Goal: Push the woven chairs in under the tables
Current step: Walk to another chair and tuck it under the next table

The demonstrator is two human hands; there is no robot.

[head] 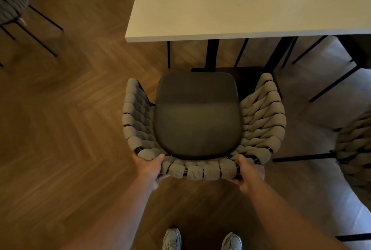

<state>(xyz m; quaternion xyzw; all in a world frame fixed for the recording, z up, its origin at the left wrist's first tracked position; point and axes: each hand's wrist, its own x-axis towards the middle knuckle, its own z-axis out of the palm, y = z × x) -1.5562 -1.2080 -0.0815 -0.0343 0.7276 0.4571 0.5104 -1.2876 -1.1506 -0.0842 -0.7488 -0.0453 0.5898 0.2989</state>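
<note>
A woven chair [200,170] with thick beige rope sides and a dark grey seat cushion stands right in front of me, facing the white table [241,5]. Its seat front lies just short of the table's near edge, by the black table legs. My left hand [151,167] grips the left end of the woven backrest rim. My right hand [249,172] grips the right end of the same rim, fingers curled under it.
A second woven chair [355,145] stands at the right edge on a pale rug. Another grey chair [12,1] with thin black legs is at the far left. Wooden herringbone floor lies to the left. My shoes [172,238] show at the bottom.
</note>
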